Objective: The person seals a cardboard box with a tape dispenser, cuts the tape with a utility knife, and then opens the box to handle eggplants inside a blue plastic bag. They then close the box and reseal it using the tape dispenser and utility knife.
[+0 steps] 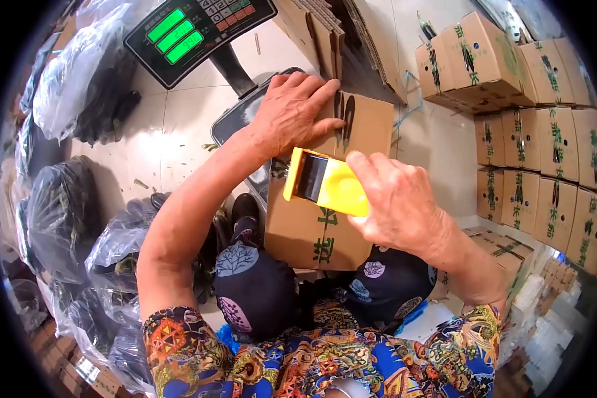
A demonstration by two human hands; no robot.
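Note:
A cardboard box (292,232) with green print stands in front of my knees, on or against the black-rimmed scale platform (227,126). My left hand (298,106) lies on the box's far part, fingers stretched out and thumb apart, beside two dark elongated printed marks. My right hand (398,202) is wrapped round a yellow tape dispenser (341,189), held over the middle of the box. The dispenser's open frame end points left, towards my left wrist. Whether its tape touches the cardboard is hidden from me.
The scale's display (179,36) glows green at top left. Flattened cardboard (322,40) stands at the back. Closed boxes (537,139) are stacked on the right, with an eggplant (426,28) near them. Plastic bags (63,205) of dark produce crowd the left.

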